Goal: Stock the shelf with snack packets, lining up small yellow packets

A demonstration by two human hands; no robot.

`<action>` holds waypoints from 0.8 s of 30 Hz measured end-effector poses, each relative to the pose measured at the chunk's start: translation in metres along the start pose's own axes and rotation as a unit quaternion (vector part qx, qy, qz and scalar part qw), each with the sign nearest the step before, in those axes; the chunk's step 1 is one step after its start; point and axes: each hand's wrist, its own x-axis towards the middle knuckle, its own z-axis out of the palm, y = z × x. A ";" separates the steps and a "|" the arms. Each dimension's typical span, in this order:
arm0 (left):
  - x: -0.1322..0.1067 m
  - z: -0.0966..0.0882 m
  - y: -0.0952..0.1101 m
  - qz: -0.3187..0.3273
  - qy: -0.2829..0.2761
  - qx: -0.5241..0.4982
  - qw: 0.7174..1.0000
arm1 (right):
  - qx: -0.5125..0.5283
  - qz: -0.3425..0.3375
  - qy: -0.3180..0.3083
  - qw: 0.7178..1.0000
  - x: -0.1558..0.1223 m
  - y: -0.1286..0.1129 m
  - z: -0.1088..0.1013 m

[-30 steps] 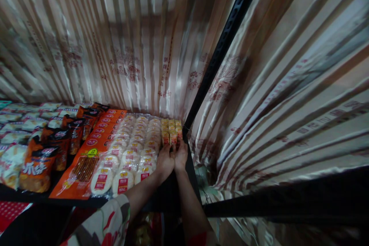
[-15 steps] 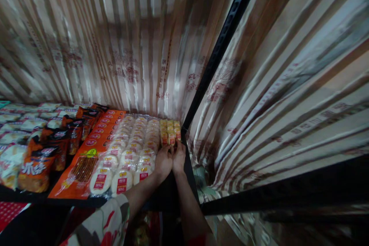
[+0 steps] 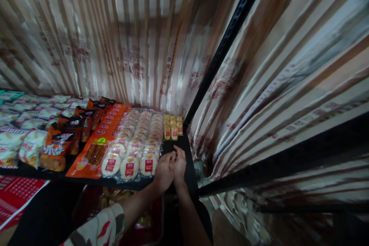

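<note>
Just beyond the hands [image 3: 165, 169] lie yellow snack packs [image 3: 172, 131].

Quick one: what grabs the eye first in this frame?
The striped, shiny curtain fills the backdrop, split by a slanted black post. A black shelf below carries rows of round cracker packs beside orange snack packets. The left hand and right hand meet at its bare right front corner.

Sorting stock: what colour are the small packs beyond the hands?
Yellow small packs, shown in the head view.
</note>
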 end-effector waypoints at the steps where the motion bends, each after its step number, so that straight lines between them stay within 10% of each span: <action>1: -0.010 -0.001 -0.005 0.021 0.005 -0.003 1.000 | 0.008 -0.001 -0.007 1.000 -0.009 -0.002 -0.002; 9: -0.076 -0.032 -0.031 0.107 -0.004 -0.003 0.994 | 0.049 -0.044 -0.074 0.995 -0.072 -0.027 -0.013; 19: -0.129 -0.055 -0.054 0.065 0.040 -0.023 0.997 | 0.013 -0.014 -0.099 0.995 -0.069 -0.042 -0.013; 24: -0.162 -0.053 -0.059 -0.038 -0.077 0.043 0.995 | -0.003 -0.033 -0.125 0.992 -0.072 -0.044 -0.017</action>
